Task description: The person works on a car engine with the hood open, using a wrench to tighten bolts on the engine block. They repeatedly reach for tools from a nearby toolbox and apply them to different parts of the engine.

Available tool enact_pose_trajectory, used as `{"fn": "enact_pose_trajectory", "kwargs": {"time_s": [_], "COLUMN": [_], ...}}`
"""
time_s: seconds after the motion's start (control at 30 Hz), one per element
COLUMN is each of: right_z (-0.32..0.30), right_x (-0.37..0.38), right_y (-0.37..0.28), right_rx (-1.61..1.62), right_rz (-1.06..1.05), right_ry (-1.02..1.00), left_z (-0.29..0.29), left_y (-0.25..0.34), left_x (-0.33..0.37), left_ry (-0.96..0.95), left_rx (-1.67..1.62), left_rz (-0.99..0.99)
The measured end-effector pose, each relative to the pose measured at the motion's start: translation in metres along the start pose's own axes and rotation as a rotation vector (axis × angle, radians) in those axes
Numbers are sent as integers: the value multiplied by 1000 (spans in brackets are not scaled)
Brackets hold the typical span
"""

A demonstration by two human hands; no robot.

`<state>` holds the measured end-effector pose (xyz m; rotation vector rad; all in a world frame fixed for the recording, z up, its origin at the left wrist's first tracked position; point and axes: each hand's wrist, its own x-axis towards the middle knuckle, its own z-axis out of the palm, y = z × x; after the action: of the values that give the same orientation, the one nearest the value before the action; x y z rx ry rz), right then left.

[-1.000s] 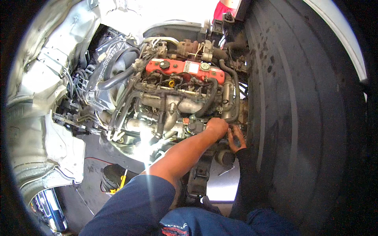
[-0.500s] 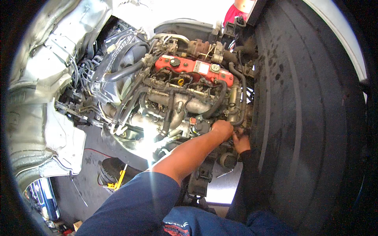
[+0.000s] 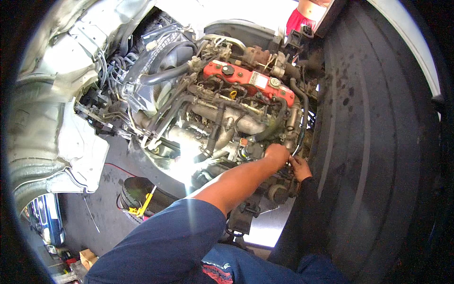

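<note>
An engine with a red valve cover lies in front of me. My left hand is curled low at the engine's near right corner, its fingertips hidden behind the hand. Right beside it, my right hand has thumb and fingers drawn together; what they hold is too small to make out. A thin, shiny strip shows just above the right fingers. Close to both hands runs a black hose down the engine's right side. Below the left wrist sits a round dark part.
A large black ribbed panel rises close on the right. Pale body metal fills the left. A tyre with a yellow tool on it lies on the floor. Bright light glares near the engine's front. Another person in red shorts stands beyond.
My view has shifted, so the engine appears farther right and slightly lower. Both hands stay at the same corner of the engine, and the thin shiny strip now shows by the right fingers.
</note>
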<state>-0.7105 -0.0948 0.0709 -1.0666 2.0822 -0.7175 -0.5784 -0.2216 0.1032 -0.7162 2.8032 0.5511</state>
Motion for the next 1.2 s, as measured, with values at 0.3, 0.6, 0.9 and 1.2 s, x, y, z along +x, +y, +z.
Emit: {"fn": "enact_pose_trajectory", "kwargs": {"time_s": [0.3,0.6,0.9,1.2], "right_z": [13,-3,-12,9], "right_x": [-14,1,18,18], "right_y": [16,19,3,15], "right_rx": [115,52,239,-155], "right_rz": [5,-68,149,-48], "right_ry": [70,141,-133,-107], "left_z": [2,-3,0,2], "left_y": [-3,-3,-4,-4], "left_x": [0,-4,0,-2], "left_ry": [-4,123,79,115], "left_rx": [51,-34,-47,-65], "left_rz": [42,16,-12,-44]}}
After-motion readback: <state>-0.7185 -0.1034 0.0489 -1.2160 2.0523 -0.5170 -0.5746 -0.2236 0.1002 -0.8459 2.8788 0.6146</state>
